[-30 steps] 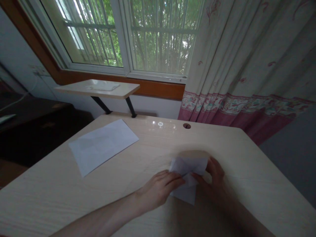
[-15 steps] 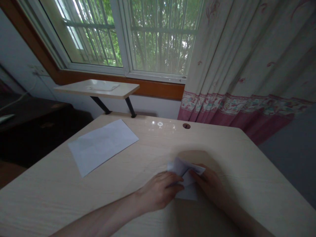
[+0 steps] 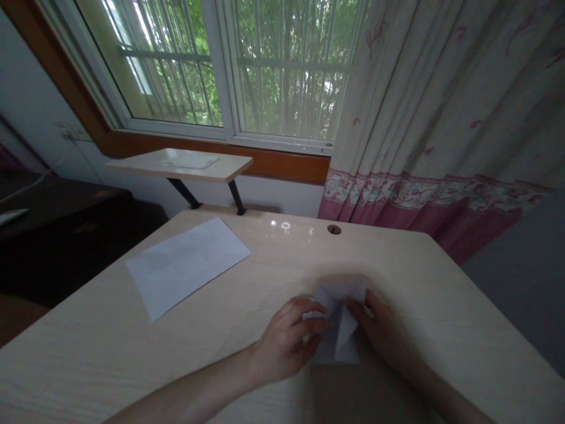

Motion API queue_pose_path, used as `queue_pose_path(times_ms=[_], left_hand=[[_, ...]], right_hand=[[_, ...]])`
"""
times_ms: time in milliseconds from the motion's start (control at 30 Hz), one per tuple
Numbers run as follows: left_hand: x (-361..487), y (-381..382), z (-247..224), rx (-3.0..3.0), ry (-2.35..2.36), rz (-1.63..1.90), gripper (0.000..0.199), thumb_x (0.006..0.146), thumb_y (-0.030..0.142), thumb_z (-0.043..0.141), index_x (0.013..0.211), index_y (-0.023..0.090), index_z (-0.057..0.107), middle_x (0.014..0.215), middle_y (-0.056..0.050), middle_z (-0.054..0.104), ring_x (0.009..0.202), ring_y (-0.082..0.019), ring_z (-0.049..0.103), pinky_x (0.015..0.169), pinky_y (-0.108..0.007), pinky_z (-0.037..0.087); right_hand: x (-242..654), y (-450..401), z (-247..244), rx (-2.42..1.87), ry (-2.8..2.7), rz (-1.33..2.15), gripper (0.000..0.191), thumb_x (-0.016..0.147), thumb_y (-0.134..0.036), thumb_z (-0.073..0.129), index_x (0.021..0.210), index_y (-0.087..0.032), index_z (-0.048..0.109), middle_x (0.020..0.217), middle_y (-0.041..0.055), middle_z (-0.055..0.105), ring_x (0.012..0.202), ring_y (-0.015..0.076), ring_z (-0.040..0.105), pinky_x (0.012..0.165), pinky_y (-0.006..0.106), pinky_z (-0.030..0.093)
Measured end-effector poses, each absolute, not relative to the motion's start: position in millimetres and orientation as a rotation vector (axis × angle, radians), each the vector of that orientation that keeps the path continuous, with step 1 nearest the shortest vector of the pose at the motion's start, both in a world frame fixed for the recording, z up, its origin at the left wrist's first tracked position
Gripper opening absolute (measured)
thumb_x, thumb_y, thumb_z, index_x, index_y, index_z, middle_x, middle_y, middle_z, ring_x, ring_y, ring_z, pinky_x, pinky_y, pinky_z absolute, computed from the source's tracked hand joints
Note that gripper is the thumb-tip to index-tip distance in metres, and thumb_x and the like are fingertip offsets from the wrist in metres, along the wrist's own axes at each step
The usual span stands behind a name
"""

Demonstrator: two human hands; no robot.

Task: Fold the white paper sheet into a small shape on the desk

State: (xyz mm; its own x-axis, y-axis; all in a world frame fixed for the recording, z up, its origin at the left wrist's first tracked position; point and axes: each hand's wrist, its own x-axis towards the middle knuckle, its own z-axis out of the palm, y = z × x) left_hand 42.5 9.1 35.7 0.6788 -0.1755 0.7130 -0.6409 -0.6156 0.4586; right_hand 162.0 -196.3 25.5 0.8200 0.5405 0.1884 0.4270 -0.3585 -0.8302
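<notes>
A small folded paper stands partly off the table between my hands, with a raised flap and creases on its surface. My right hand pinches its upper right side between thumb and fingers. At its left edge, my left hand has its fingers apart and curved, with the fingertips at or just over the paper. Whether those fingertips touch it is hard to tell.
White sheets of paper lie on the left of the pale wooden table. Behind them is a raised shelf on black legs, with a white tray. A round hole is near the back edge.
The folded paper has opened out and its flap has shifted to the right. My left hand's fingers have spread from their pinch, while my right hand still holds the paper.
</notes>
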Motion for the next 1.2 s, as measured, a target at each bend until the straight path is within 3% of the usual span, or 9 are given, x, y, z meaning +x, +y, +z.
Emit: queue_pose_path(times_ms=[200, 367, 433, 533, 600, 833, 933, 1067, 1200], left_hand=[[41.4, 17.0, 36.6, 2.034, -0.428, 0.680, 0.030, 0.091, 0.010, 0.053, 0.119, 0.021, 0.060, 0.114, -0.010, 0.060, 0.109, -0.020, 0.056, 0.092, -0.034, 0.049], [50.9, 25.2, 28.5, 1.782, -0.119, 0.736, 0.019, 0.096, 0.023, 0.051, 0.109, 0.023, 0.065, 0.108, -0.007, 0.061, 0.104, -0.020, 0.057, 0.091, -0.031, 0.046], [57.6, 26.6, 22.0, 1.626, 0.018, 0.671, 0.017, 0.095, 0.029, 0.054, 0.107, 0.022, 0.065, 0.105, -0.007, 0.062, 0.098, -0.019, 0.059, 0.086, -0.030, 0.046], [65.5, 27.2, 13.3, 1.409, 0.111, 0.445, 0.026, 0.093, 0.038, 0.057, 0.110, 0.018, 0.062, 0.102, -0.008, 0.065, 0.088, -0.019, 0.061, 0.080, -0.029, 0.048], [67.5, 27.9, 10.3, 1.400, 0.119, 0.312, 0.032, 0.092, 0.042, 0.058, 0.111, 0.017, 0.063, 0.102, -0.008, 0.067, 0.088, -0.020, 0.062, 0.081, -0.030, 0.048], [63.4, 32.5, 12.0, 1.728, 0.051, 0.159, 0.045, 0.094, 0.053, 0.046, 0.109, 0.018, 0.070, 0.113, -0.008, 0.067, 0.111, -0.027, 0.055, 0.101, -0.037, 0.037], [64.6, 32.1, 11.6, 1.658, 0.060, 0.127, 0.052, 0.094, 0.058, 0.042, 0.107, 0.016, 0.070, 0.103, -0.009, 0.069, 0.101, -0.027, 0.058, 0.094, -0.036, 0.041], [69.4, 30.7, 6.5, 1.510, 0.065, 0.091, 0.054, 0.092, 0.061, 0.045, 0.102, 0.014, 0.069, 0.084, -0.005, 0.068, 0.081, -0.021, 0.059, 0.082, -0.031, 0.044], [72.6, 30.1, -0.1, 1.535, 0.122, 0.109, 0.055, 0.083, 0.066, 0.055, 0.079, 0.013, 0.069, 0.070, -0.003, 0.062, 0.070, -0.019, 0.054, 0.071, -0.028, 0.043]], right_hand=[[163.8, -182.9, 32.8, -1.862, -0.699, 0.167, 0.037, 0.096, -0.041, 0.043, 0.127, -0.022, 0.048, 0.116, 0.0109, 0.063, 0.099, 0.0239, 0.064, 0.084, 0.039, 0.052], [160.8, -173.6, 25.5, -1.679, -0.583, 0.224, 0.055, 0.096, -0.044, 0.042, 0.140, -0.023, 0.017, 0.107, 0.0091, 0.064, 0.082, 0.0211, 0.065, 0.071, 0.036, 0.054], [159.3, -174.6, 23.1, -1.689, -0.590, 0.187, 0.052, 0.095, -0.045, 0.043, 0.138, -0.024, 0.023, 0.106, 0.0082, 0.064, 0.080, 0.0209, 0.065, 0.068, 0.035, 0.054], [155.9, -180.1, 21.8, -1.819, -0.679, 0.130, 0.031, 0.095, -0.044, 0.042, 0.120, -0.026, 0.047, 0.103, 0.0065, 0.064, 0.083, 0.0209, 0.064, 0.070, 0.033, 0.053], [152.3, -183.8, 21.3, -1.889, -0.726, 0.157, 0.026, 0.096, -0.041, 0.041, 0.113, -0.026, 0.054, 0.102, 0.0052, 0.065, 0.086, 0.0210, 0.064, 0.074, 0.033, 0.053], [139.9, -185.5, 16.1, -1.912, -0.892, 0.140, 0.032, 0.098, -0.034, 0.041, 0.129, -0.032, 0.052, 0.130, 0.0035, 0.058, 0.118, 0.0214, 0.055, 0.100, 0.038, 0.043], [138.0, -184.8, 16.8, -1.892, -0.940, 0.081, 0.029, 0.098, -0.031, 0.040, 0.123, -0.033, 0.057, 0.123, 0.0029, 0.061, 0.114, 0.0205, 0.057, 0.099, 0.037, 0.044], [137.6, -184.4, 20.5, -1.847, -1.015, 0.062, 0.028, 0.099, -0.027, 0.039, 0.110, -0.031, 0.064, 0.107, 0.0035, 0.063, 0.097, 0.0181, 0.062, 0.083, 0.030, 0.052], [138.6, -184.8, 22.7, -1.836, -1.087, 0.064, 0.030, 0.097, -0.024, 0.040, 0.115, -0.031, 0.064, 0.115, 0.0056, 0.061, 0.105, 0.0196, 0.060, 0.088, 0.032, 0.051]])
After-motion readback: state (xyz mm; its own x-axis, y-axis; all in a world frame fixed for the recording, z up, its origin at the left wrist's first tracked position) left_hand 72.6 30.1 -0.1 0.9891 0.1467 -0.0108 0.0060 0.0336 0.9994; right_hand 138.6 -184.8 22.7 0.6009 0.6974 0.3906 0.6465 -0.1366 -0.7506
